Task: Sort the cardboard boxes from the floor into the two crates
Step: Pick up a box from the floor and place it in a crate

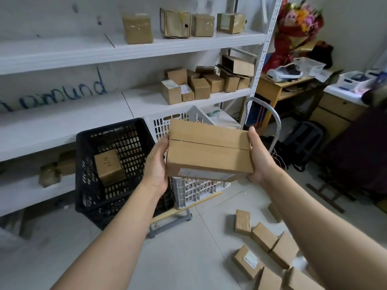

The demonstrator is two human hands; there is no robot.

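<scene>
Both our left hand (156, 162) and right hand (258, 158) clamp fingers on the cardboard box (209, 151); it could miss the white crate (161, 124).

The wall (52, 80) carries blue handwriting ending "amund" (first letters unclear); box labels (207, 174) cannot be read.

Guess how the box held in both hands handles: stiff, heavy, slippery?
The box is probably stiff: flat faces, crisp edges, no sag between left hand and right hand. Likely light: gripped only at its ends. Glossy tape along the seam may be slick.
</scene>
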